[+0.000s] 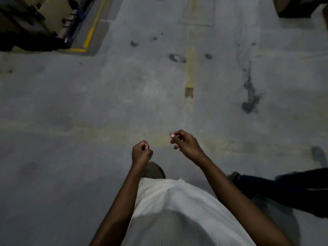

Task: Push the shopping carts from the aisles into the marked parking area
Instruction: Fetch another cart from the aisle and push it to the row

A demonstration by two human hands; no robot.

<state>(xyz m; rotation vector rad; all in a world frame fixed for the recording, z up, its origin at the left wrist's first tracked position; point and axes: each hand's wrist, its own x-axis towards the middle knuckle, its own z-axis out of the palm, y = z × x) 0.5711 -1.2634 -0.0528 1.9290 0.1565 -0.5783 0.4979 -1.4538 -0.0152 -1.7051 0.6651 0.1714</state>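
Observation:
No shopping cart is in view. My left hand is raised in front of my body, its fingers curled into a fist with nothing in it. A little to the right and further forward, my right hand also has its fingers curled, thumb pointing left, and holds nothing. Both hands hang over bare grey concrete floor. A faded yellow floor line runs ahead of me, and another faint one crosses just beyond my hands.
A bright yellow line borders dark shelving racks at the top left. A dark object stands at the top right. Another person's dark-clothed leg is close on my right. Stains mark the floor.

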